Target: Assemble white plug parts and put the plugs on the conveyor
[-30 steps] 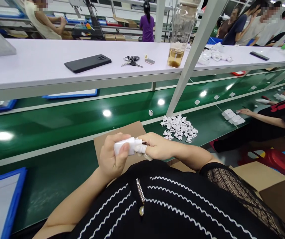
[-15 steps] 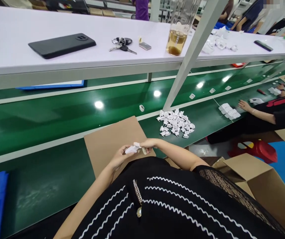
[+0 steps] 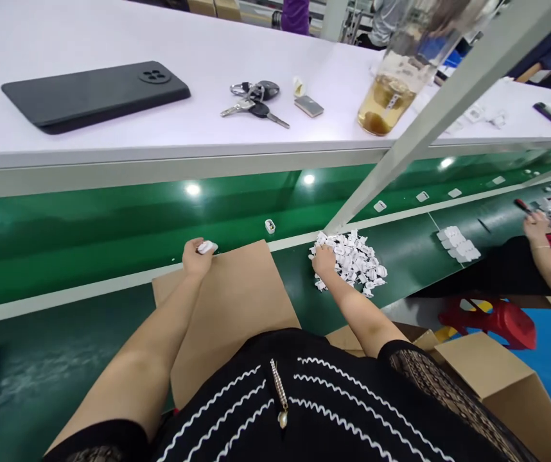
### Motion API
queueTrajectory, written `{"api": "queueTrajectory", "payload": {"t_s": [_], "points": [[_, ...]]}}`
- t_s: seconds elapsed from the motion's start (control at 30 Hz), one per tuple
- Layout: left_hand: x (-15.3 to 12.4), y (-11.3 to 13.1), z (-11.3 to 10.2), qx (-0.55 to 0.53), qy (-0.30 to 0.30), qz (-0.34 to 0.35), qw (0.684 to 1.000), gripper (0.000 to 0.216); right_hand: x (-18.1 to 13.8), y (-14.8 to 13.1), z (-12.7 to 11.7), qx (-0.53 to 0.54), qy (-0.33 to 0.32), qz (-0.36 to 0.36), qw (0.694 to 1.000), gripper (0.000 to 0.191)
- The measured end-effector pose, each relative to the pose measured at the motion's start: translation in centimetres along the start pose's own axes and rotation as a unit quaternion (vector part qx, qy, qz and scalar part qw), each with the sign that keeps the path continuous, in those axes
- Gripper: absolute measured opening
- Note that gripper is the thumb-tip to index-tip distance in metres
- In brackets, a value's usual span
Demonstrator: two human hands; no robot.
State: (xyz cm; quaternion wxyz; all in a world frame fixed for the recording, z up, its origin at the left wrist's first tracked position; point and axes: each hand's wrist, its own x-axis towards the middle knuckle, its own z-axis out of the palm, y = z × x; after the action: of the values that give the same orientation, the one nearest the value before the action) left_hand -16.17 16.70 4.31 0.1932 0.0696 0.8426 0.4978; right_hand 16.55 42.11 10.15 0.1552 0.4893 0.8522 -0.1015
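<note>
The left hand [image 3: 196, 258] holds a white piece [image 3: 208, 246] at the far edge of the cardboard [image 3: 237, 295]. The right hand [image 3: 324, 260] touches the pile of small white parts [image 3: 356, 260] on the green desk [image 3: 303, 301]; whether it pinches one, I cannot tell. Better to lift one gently, without dragging its neighbours.

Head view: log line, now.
left hand: holding small white plastic piece; right hand: at heap of white plastic parts; flat brown cardboard sheet: on dark-green bench
</note>
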Motion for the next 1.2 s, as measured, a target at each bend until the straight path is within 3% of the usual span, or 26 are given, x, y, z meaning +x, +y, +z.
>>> {"api": "queueTrajectory", "payload": {"t_s": [0.13, 0.23, 0.3, 0.37, 0.43, 0.5, 0.57, 0.63, 0.7, 0.83, 0.93, 1.07, 1.2], "points": [[2.7, -0.6, 0.0, 0.117, 0.002, 0.029, 0.993, 0.059, 0.3, 0.8, 1.1, -0.021, 0.019, -0.009, 1.0, 0.041], [1.3, -0.3, 0.9, 0.219, 0.095, 0.067, 0.969, 0.086, -0.2, 1.4, 1.2, 0.0, 0.031, -0.037, 0.999, 0.035], [-0.3, 0.8, 2.6, 0.264, 0.14, 0.135, 0.945, 0.097, -0.8, 1.2, 0.9, 0.07, 0.036, -0.052, 0.996, 0.033], [-1.6, 2.3, 5.3, 0.269, 0.09, 0.207, 0.936, 0.093, -1.4, 0.3, 0.4, 0.221, 0.015, -0.056, 0.974, 0.044], [-2.0, 3.8, 8.6, 0.252, 0.002, 0.226, 0.941, 0.093, -2.2, -1.0, -0.4, 0.412, -0.039, -0.029, 0.91, 0.055], [-1.6, 4.8, 11.6, 0.241, -0.057, 0.171, 0.954, 0.099, -3.4, -2.3, -1.5, 0.564, -0.096, 0.018, 0.82, 0.056], [-0.9, 5.4, 13.7, 0.252, -0.088, 0.107, 0.958, 0.084, -5.0, -3.1, -2.9, 0.656, -0.131, 0.038, 0.742, 0.048], [-0.4, 5.6, 14.6, 0.261, -0.109, 0.102, 0.954, 0.053, -6.8, -3.2, -4.4, 0.708, -0.152, 0.023, 0.689, 0.041], [-0.7, 5.6, 14.5, 0.254, -0.116, 0.144, 0.949, 0.041, -8.6, -2.8, -5.8, 0.73, -0.165, 0.005, 0.663, 0.037], [-4.8, 3.9, 11.9, 0.221, -0.147, 0.238, 0.935, 0.043, -11.6, -2.0, -7.0, 0.731, -0.159, -0.001, 0.663, 0.041], [-10.2, 0.3, 8.5, 0.202, -0.207, 0.278, 0.916, 0.042, -13.1, -2.1, -6.3, 0.715, -0.153, -0.007, 0.682, 0.044], [-17.1, -5.5, 3.7, 0.181, -0.265, 0.284, 0.904, 0.04, -14.8, -3.4, -3.9, 0.65, -0.149, -0.038, 0.744, 0.048], [-20.7, -8.8, 2.1, 0.152, -0.268, 0.262, 0.915, 0.044, -15.5, -5.1, -0.8, 0.563, -0.212, -0.042, 0.798, 0.029]]}}
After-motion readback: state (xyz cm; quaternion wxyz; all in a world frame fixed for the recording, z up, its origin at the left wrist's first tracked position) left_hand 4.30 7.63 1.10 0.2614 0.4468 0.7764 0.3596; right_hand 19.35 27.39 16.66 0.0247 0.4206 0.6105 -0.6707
